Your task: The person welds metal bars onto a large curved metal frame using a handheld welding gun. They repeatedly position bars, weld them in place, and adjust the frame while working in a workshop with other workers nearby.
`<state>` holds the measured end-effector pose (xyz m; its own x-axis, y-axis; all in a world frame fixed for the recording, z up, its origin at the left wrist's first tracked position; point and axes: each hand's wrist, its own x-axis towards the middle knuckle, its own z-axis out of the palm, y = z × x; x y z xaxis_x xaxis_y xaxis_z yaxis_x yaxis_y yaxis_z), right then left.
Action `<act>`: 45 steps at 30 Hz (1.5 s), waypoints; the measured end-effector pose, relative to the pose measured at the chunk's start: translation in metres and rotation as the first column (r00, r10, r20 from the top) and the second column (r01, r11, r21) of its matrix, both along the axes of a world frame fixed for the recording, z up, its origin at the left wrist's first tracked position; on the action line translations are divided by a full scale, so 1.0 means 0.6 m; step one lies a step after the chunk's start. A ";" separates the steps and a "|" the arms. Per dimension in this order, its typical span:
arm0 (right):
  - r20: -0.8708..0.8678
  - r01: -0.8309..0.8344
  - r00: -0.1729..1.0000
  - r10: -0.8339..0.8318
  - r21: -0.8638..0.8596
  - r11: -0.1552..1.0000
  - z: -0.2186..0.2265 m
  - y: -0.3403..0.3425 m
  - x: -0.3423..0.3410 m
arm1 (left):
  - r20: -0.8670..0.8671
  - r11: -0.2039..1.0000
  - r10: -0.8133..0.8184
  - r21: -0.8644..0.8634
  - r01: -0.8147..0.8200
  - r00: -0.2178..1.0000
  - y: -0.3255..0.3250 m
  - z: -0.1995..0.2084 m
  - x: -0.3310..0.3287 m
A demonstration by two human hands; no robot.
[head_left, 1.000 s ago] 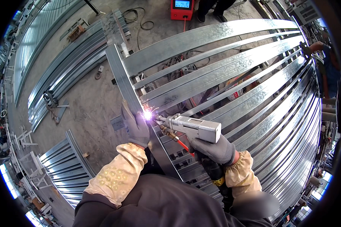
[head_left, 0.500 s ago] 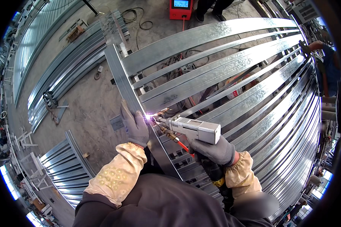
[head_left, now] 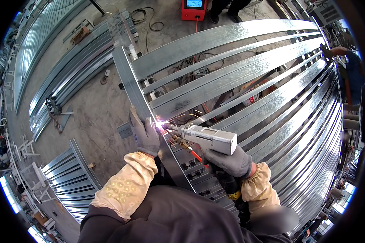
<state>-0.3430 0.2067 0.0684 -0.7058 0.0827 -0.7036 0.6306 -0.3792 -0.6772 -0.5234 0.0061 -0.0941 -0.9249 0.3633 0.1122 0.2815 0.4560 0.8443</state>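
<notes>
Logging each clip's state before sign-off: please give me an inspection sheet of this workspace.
Surface: galvanised steel frame of long parallel bars over a concrete floor.
Job's things: handheld welding gun, bright arc at its tip on the side rail.
Clutter: loose steel sections and a barred panel on the floor.
Grippers: gloved left hand presses the rail beside the arc; gloved right hand grips the gun.
Cables: coiled cables on the floor; a hose runs down from the gun.
Surroundings: red machine; another person's arm at the right edge.
</notes>
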 end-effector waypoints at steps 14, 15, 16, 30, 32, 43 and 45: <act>-0.186 0.176 0.967 -0.173 -0.001 0.984 0.006 0.025 -0.015 | 0.110 0.978 0.037 0.201 -0.059 0.993 0.005 0.011 -0.025; -0.213 0.175 0.962 -0.172 -0.003 0.985 0.002 0.027 -0.023 | 0.118 0.977 0.063 0.193 -0.085 0.991 0.008 0.006 -0.041; -0.239 0.173 0.956 -0.170 -0.006 0.985 -0.003 0.030 -0.032 | 0.125 0.976 0.090 0.185 -0.112 0.988 0.012 -0.005 -0.061; -0.223 0.139 0.962 -0.157 -0.095 0.986 -0.046 0.026 -0.083 | -0.001 0.944 0.253 -0.220 -0.247 0.968 0.053 -0.011 -0.097; -0.224 0.134 0.963 -0.148 -0.078 0.988 -0.046 0.026 -0.084 | 0.014 0.950 0.258 -0.184 -0.251 0.966 0.052 -0.013 -0.098; -0.179 0.096 0.979 -0.098 -0.020 0.995 -0.035 0.026 -0.091 | -0.036 0.948 0.245 -0.199 -0.248 0.969 0.051 -0.029 -0.099; -0.158 0.082 0.984 -0.083 -0.013 0.997 -0.034 0.026 -0.091 | -0.041 0.953 0.246 -0.174 -0.249 0.968 0.050 -0.034 -0.099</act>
<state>-0.3978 0.2223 0.0483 -0.7989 0.1416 -0.5846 0.4823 -0.4300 -0.7632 -0.5828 0.0361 -0.1145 -0.9867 0.1384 0.0848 0.1554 0.6545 0.7399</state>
